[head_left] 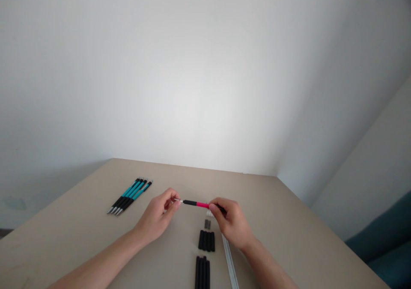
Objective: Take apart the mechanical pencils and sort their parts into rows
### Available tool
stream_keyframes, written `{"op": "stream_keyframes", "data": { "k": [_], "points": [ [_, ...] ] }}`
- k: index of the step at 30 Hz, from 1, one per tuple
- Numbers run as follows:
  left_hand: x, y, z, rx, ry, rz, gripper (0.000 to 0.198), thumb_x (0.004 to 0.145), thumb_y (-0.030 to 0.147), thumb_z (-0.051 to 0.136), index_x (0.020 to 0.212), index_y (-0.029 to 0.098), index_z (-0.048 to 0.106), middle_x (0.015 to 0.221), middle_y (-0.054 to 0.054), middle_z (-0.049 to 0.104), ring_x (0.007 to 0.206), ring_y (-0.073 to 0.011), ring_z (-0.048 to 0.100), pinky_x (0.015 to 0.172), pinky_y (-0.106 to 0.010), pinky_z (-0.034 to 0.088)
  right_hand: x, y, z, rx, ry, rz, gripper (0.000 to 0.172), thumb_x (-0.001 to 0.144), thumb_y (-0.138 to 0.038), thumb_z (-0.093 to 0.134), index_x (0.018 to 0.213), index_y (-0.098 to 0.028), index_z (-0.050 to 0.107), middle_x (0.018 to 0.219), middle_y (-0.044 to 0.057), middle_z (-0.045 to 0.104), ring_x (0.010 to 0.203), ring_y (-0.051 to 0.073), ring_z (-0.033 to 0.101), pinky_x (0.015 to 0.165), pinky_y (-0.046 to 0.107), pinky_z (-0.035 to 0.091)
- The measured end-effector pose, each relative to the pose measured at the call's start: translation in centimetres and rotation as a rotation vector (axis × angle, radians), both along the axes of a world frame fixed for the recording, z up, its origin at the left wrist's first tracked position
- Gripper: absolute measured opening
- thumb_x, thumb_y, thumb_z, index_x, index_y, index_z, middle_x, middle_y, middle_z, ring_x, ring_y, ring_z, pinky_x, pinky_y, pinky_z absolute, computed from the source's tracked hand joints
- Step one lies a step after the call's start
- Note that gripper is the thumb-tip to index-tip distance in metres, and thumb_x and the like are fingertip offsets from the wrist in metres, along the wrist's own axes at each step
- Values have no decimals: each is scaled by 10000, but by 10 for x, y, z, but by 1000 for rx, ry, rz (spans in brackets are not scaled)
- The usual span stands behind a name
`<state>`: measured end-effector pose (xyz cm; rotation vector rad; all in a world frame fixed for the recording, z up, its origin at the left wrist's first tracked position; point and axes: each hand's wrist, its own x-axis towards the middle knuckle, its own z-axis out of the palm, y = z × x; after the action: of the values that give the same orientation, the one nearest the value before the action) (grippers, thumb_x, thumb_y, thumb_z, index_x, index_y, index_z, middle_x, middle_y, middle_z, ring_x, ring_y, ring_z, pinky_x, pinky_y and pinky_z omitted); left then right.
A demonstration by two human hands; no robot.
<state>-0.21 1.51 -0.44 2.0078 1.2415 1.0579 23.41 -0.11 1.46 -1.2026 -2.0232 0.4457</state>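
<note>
My two hands hold a pink and black mechanical pencil point(196, 204) level above the beige table point(272, 220). My left hand point(160, 214) pinches its silver tip end between thumb and fingers. My right hand point(233, 222) grips the rear end, which is hidden in my fingers. Below the pencil lie small black parts: short grip sleeves point(206, 240) and longer black barrels point(202, 272). A few tiny dark pieces point(207, 224) lie just above the sleeves.
Several finished teal and black pencils point(130, 196) lie in a row at the left of the table. Thin white rods point(230, 263) lie by my right wrist. A white wall stands behind; a dark blue seat point(388, 246) is at the right.
</note>
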Motion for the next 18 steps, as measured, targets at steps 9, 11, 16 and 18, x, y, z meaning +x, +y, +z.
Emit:
{"op": "stream_keyframes", "data": {
  "k": [9, 11, 16, 18],
  "points": [
    [-2, 1, 0, -8, -1, 25, 177, 886, 311, 463, 865, 180, 580, 682, 1, 617, 623, -156, 540, 542, -226, 341, 2, 0, -1, 0, 61, -64, 351, 931, -356, 431, 690, -160, 595, 582, -5, 516, 552, 121, 446, 519, 233, 307],
    [-1, 3, 1, -41, -14, 15, 161, 875, 307, 491, 850, 180, 586, 692, -1, 647, 638, -157, 558, 557, -226, 350, 2, 1, -1, -8, 89, -78, 355, 936, -367, 420, 699, -159, 584, 582, -9, 508, 554, 120, 444, 520, 229, 309],
    [3, 0, 4, -104, -142, -97, 178, 838, 319, 575, 765, 169, 639, 709, -16, 657, 668, -156, 560, 639, -239, 389, -1, -1, -2, -38, 111, -38, 330, 958, -374, 378, 789, -168, 573, 604, -22, 501, 563, 115, 439, 538, 220, 314],
    [6, -3, 6, -142, -281, -191, 212, 810, 351, 618, 736, 157, 660, 807, -51, 659, 736, -172, 564, 667, -250, 409, -5, -3, 0, -54, 92, -3, 318, 963, -370, 374, 815, -172, 574, 606, -28, 496, 564, 113, 438, 544, 218, 313]
  ]
}}
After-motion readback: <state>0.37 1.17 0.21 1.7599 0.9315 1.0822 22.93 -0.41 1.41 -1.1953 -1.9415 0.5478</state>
